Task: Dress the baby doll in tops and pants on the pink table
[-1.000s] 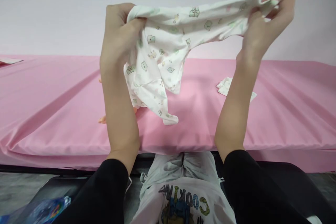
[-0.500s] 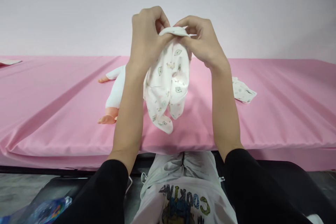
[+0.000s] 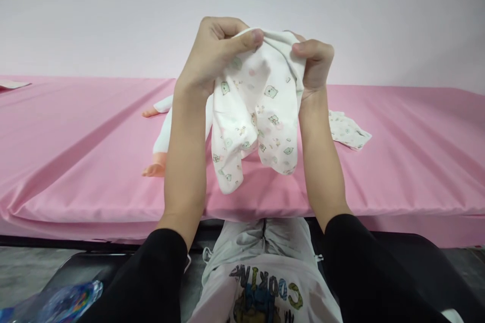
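A pair of white baby pants (image 3: 253, 106) with small printed animals hangs upright in front of me, legs downward. My left hand (image 3: 220, 50) grips the waistband at its left, thumb on the near side. At the right end of the waistband, my right hand (image 3: 314, 63) pinches the cloth between thumb and fingers. Behind my left forearm lies a doll (image 3: 163, 133) in white clothing, with one hand and one foot showing; the rest is hidden by my arm and the pants.
Pink cloth (image 3: 94, 161) covers the table. A folded printed white garment (image 3: 349, 130) lies right of my right forearm. Another piece of fabric (image 3: 13, 84) is at the far left edge. A clear plastic bottle (image 3: 71, 303) shows at the lower left, and a pale wall rises behind.
My hands have moved apart, stretching the waistband wider. The pants now face me more flatly, with both legs spread. My thumbs have come to the near side of the cloth.
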Motion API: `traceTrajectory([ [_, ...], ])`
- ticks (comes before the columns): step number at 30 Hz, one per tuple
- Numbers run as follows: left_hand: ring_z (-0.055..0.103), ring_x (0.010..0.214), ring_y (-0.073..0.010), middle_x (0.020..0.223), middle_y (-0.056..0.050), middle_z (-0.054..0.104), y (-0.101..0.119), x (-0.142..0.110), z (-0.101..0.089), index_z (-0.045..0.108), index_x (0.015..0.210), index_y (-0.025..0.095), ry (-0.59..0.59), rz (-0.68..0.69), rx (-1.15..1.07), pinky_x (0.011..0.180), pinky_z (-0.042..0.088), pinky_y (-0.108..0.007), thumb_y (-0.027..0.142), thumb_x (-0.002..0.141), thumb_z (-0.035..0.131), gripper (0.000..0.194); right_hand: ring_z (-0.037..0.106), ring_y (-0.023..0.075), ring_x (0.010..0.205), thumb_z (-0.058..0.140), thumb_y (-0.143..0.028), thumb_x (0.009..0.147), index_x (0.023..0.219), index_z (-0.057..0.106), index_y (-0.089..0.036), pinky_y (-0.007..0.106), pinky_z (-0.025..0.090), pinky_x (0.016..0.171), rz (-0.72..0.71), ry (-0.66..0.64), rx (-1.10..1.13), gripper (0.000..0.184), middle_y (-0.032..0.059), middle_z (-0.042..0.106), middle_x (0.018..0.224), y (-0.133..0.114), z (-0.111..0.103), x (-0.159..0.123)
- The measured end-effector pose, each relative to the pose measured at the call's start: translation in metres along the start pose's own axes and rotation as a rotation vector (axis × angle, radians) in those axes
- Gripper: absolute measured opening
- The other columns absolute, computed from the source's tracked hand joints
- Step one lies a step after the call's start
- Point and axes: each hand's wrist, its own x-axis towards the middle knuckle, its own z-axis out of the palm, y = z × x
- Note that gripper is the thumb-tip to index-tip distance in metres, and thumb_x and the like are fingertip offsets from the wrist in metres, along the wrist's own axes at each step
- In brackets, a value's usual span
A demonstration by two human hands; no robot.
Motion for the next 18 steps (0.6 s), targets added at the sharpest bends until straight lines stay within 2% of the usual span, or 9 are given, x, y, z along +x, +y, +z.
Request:
traceTrajectory([
  [3,0.040,0.054,-0.0107,0.056,-0.001,0.049,-0.002,0.002,-0.008,0.062,0.057,0.020,0.022,-0.086,-0.083,0.051,0.029,-0.027,0.027,0.079,0.069,0.025,0.061,0.0273,0.090,0.060,-0.055,0.056,0.064,0.045,-0.026,0.039,0.053,0.078,-0.008,0.002,0.102,0.034,0.0022,0.056,0.063,0.012,-0.005,0.001],
  [5,0.041,0.053,-0.0100,0.054,0.000,0.047,-0.003,0.003,-0.014,0.058,0.056,0.019,0.028,-0.132,-0.151,0.050,0.032,-0.026,0.024,0.085,0.065,0.030,0.062,0.0274,0.090,0.065,-0.056,0.057,0.060,0.044,-0.026,0.039,0.053,0.078,-0.037,-0.003,0.182,0.037,0.0018,0.056,0.060,0.022,-0.012,0.003],
  [8,0.043,0.056,-0.0088,0.055,0.001,0.043,-0.005,0.004,-0.024,0.050,0.057,0.017,0.141,-0.095,-0.282,0.053,0.038,-0.023,0.017,0.093,0.051,0.037,0.062,0.0251,0.082,0.071,-0.054,0.056,0.057,0.050,-0.025,0.038,0.053,0.074,-0.112,0.072,0.272,0.036,0.0006,0.055,0.057,0.034,-0.027,0.004],
  [10,0.040,0.057,-0.0083,0.056,0.001,0.040,-0.007,0.003,-0.032,0.046,0.055,0.018,0.229,-0.055,-0.269,0.054,0.039,-0.023,0.015,0.094,0.050,0.039,0.061,0.0237,0.075,0.074,-0.054,0.057,0.059,0.055,-0.025,0.037,0.052,0.068,-0.124,0.124,0.226,0.034,0.0004,0.056,0.058,0.035,-0.037,0.002],
  [12,0.037,0.056,-0.0086,0.055,0.002,0.041,-0.010,0.000,-0.040,0.048,0.053,0.019,0.271,-0.044,-0.138,0.054,0.036,-0.024,0.020,0.089,0.061,0.038,0.059,0.0238,0.073,0.074,-0.055,0.059,0.062,0.058,-0.026,0.037,0.050,0.065,-0.087,0.163,0.092,0.033,0.0017,0.058,0.061,0.031,-0.045,-0.001],
  [14,0.038,0.058,-0.0095,0.055,0.001,0.049,-0.016,-0.004,-0.047,0.058,0.057,0.019,0.226,-0.077,0.004,0.054,0.034,-0.026,0.023,0.081,0.070,0.027,0.058,0.0247,0.076,0.073,-0.057,0.061,0.061,0.057,-0.029,0.037,0.048,0.065,-0.047,0.245,-0.055,0.032,0.0021,0.059,0.064,0.024,-0.052,-0.003],
  [16,0.042,0.059,-0.0108,0.057,0.000,0.055,-0.024,-0.007,-0.054,0.066,0.064,0.017,0.110,-0.174,0.103,0.060,0.036,-0.030,0.024,0.077,0.074,0.016,0.058,0.0259,0.079,0.071,-0.058,0.063,0.057,0.053,-0.032,0.038,0.047,0.066,-0.049,0.391,-0.179,0.033,0.0005,0.058,0.064,0.019,-0.060,-0.004],
  [18,0.041,0.058,-0.0100,0.057,0.000,0.054,-0.033,-0.008,-0.058,0.067,0.068,0.016,0.024,-0.280,0.154,0.068,0.039,-0.037,0.027,0.075,0.076,0.016,0.057,0.0279,0.084,0.066,-0.062,0.066,0.056,0.049,-0.035,0.039,0.046,0.065,-0.064,0.519,-0.291,0.033,-0.0017,0.057,0.062,0.016,-0.069,-0.005],
])
